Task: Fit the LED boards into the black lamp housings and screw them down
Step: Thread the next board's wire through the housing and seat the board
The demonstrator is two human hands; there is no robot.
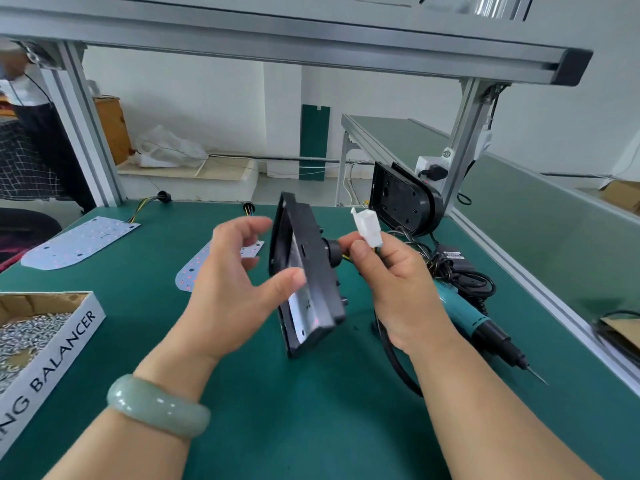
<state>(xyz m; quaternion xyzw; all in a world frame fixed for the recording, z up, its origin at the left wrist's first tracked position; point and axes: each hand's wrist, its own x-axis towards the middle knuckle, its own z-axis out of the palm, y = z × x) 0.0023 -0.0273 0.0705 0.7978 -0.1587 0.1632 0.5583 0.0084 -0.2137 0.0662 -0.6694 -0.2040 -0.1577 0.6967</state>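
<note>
1. While the black lamp housing (311, 271) stands on its long edge on the green mat (242, 393), the step in hand looks like drawing the board's wires out through the round grommet (333, 251) on the housing's back.
2. To do it well, in my judgement, the white plug (369, 226) should be pulled gently and straight away from the housing. That lets the LED board (302, 308) inside settle flat without the wires snagging.
3. The right hand (398, 289), just right of the housing, pinches the white plug between thumb and fingers.
4. The left hand (235, 282), just left of the housing, is spread wide and grips nothing. Its thumb tip is at the board's face; I cannot tell whether it touches.
5. A second board (194, 271) lies flat left of the housing, and a third board (79, 240) lies farther left.
6. An electric screwdriver (478, 317) lies to the right of the housing.
</note>
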